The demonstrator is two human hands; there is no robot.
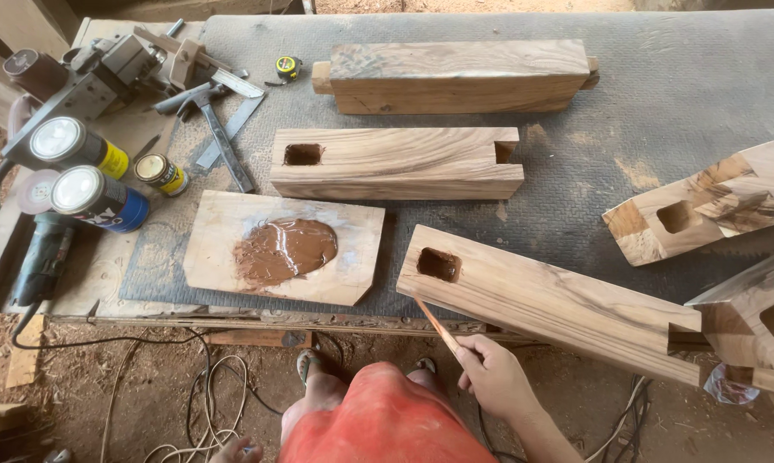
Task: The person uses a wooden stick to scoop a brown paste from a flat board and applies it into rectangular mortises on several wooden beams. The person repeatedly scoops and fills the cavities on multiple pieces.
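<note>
While gripping a stick (438,327), right hand (494,377) beside mortised beam (558,304).

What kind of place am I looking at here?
Likely an open-air woodworking shop: thick mortised timber beams lie on a grey-matted workbench, with a steel hammer, a yellow tape measure, and sawdust on the dirt floor.

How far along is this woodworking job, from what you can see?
Done: brown paste is mixed on a scrap board, and the nearest beam has its square hole cut. In hand: the right hand holds a thin stick pointing at that hole. The left hand hangs low, its grip unclear. Seemingly left: the middle beam's hole shows no visible paste.
</note>
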